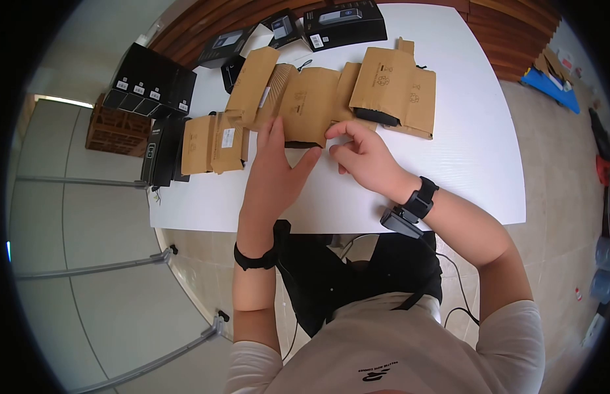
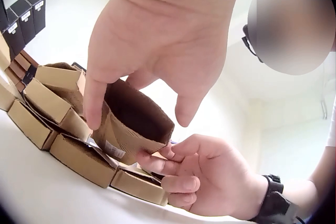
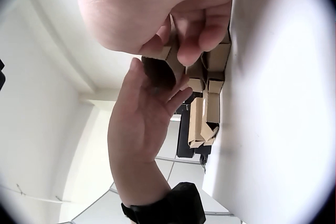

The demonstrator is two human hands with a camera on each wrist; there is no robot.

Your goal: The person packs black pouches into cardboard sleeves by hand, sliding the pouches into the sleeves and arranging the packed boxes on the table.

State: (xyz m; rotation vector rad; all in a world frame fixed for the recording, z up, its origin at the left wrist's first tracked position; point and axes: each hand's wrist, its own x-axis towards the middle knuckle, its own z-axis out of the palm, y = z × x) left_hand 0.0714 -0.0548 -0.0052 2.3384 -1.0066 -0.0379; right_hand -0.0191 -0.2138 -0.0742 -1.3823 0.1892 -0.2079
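Note:
A brown cardboard sleeve is between the two hands, its dark open end facing the person; the left wrist view looks into that opening. My left hand lies along its left side, fingers extended and thumb apart near the front edge. My right hand pinches the sleeve's right front corner between thumb and curled fingers. In the right wrist view the right fingers are at the cardboard edge, with the left hand beyond. Whether anything sits inside the sleeve cannot be told.
More cardboard packages lie to the right and left on the white table. Black boxes stand at the far left and back. A dark cord loop lies behind the sleeve.

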